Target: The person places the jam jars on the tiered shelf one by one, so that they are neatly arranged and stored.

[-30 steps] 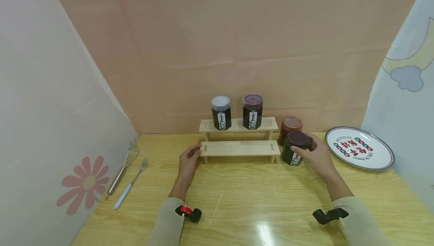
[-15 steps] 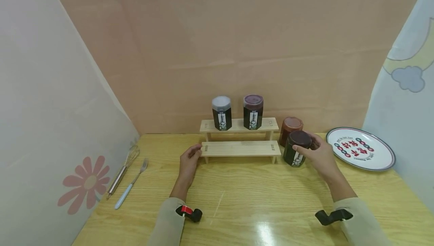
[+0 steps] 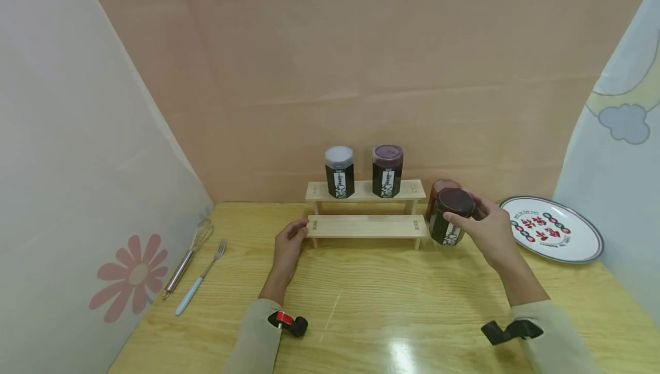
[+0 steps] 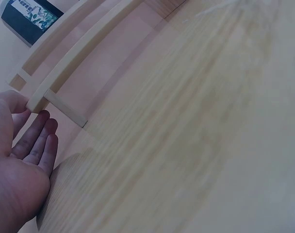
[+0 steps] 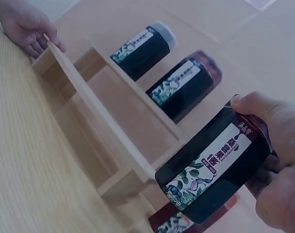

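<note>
- Dark jar (image 3: pixel 447 217), brown-lidded, gripped by right hand (image 3: pixel 488 231); fingers and thumb curled round its lid end, jar clear of the table, just beside the right end of the wooden rack (image 3: pixel 366 225).
- Left hand (image 3: pixel 287 245): fingers relaxed, straight, touching the rack's lower-shelf left end.
- Two jars stand on the upper shelf.

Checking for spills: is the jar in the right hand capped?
Capped: a dark lid sits on the jar that the right hand grips.

The lower shelf (image 3: pixel 366 225) lies bare; two jars (image 3: pixel 363 172) crowd the upper shelf's (image 3: pixel 412 189) middle.
</note>
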